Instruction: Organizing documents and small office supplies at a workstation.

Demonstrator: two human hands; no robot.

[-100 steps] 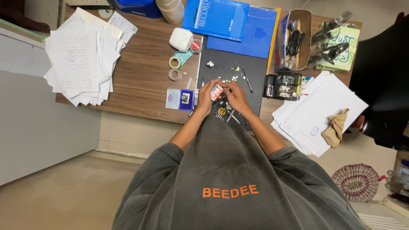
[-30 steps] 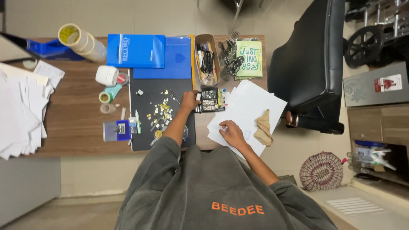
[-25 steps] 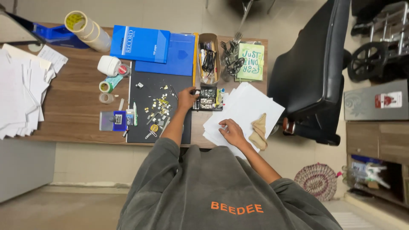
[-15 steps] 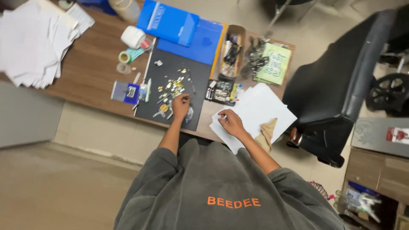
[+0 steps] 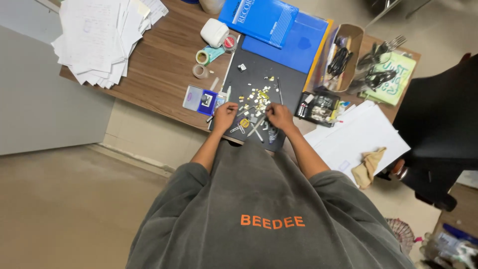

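Both hands, left hand (image 5: pixel 225 112) and right hand (image 5: pixel 280 115), rest on matte black mat (image 5: pixel 259 74) (grip unclear) amid glinting metal bits (image 5: pixel 255 97).

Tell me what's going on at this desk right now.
A person in a grey sweatshirt leans over a wooden desk, both hands on a dark work mat strewn with small metal parts. The left hand rests at the mat's near left edge, beside a small blue and grey device. The right hand is among the parts; whether either hand pinches one is too small to tell. Blue folders, tape rolls and stacks of paper surround the mat.
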